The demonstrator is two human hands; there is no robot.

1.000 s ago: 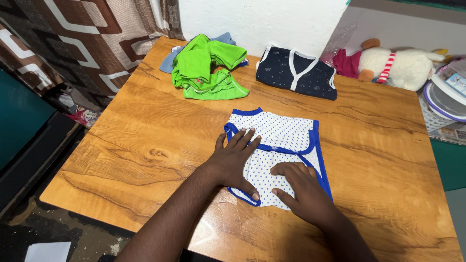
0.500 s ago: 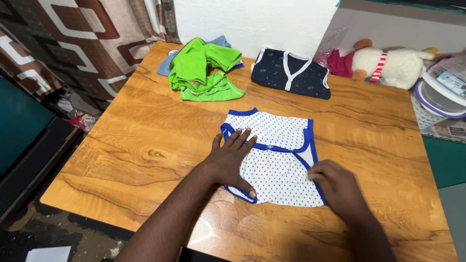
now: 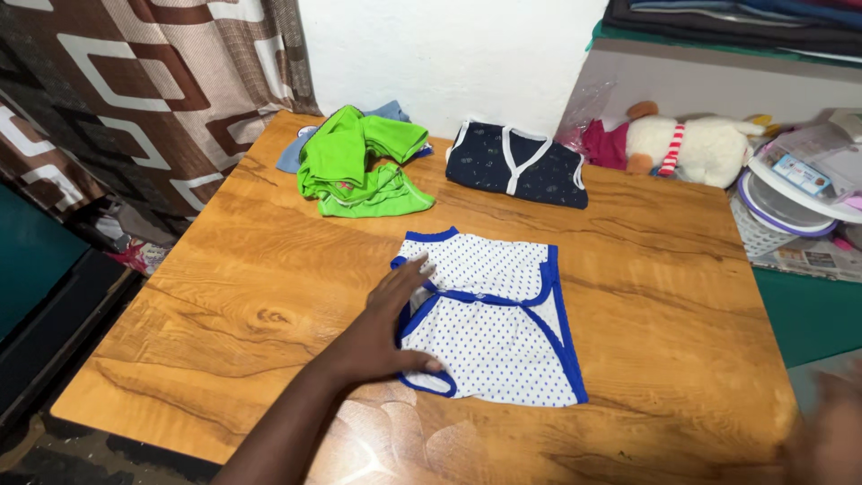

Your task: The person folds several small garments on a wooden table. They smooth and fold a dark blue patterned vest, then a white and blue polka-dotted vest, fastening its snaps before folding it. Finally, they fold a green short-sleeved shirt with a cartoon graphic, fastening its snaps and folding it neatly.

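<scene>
White cotton dotted with blue, edged in bright blue binding, lies flat under the left hand [image 3: 382, 328]: this small folded baby garment [image 3: 489, 319] sits near the middle of the orange-brown wooden table [image 3: 269, 269], a little toward the near edge. The left hand rests on the garment's left border, palm down and fingers spread fairly wide, the fingertips laid over the blue trim and the thumb stretched along the lower hem; it grips nothing, only presses the cloth flat. A second ago both hands were on the cloth, the right one smoothing its lower right part; half a second ago that hand had slid to the right edge, and now it is off the garment altogether, showing only as a blurred shape at the lower right corner of the view, the right hand [image 3: 831, 422], well apart from the cloth, and whether it is open or closed cannot be told. With that hand gone the garment's right side lies uncovered and looks flat, its blue border running straight down. Farther back lie a crumpled bright green garment [image 3: 359, 162] on a pale blue cloth [image 3: 292, 154], and beside them a navy vest with white trim [image 3: 516, 163]. Past the table's far right corner rests a white plush toy with a red-striped scarf [image 3: 696, 148].
</scene>
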